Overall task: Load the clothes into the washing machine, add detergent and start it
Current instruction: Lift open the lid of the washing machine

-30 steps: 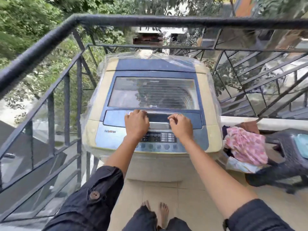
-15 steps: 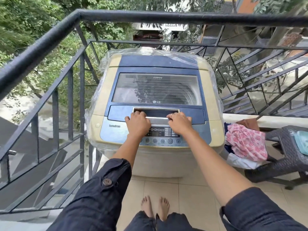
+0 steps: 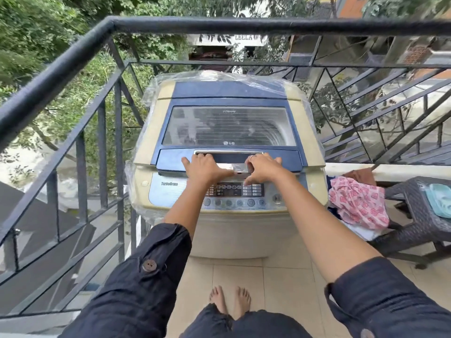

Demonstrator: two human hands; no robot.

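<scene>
Opening step: my left hand and right hand both hook fingers into the handle of the closed lid, so next I lift it before loading the clothes.

You had on record: one washing machine; two grips, left grip and right grip; one heap of clothes; one woven chair; two bare feet.

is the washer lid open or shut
Shut: the lid lies flat on the washing machine, with the left hand and right hand gripping its front handle.
</scene>
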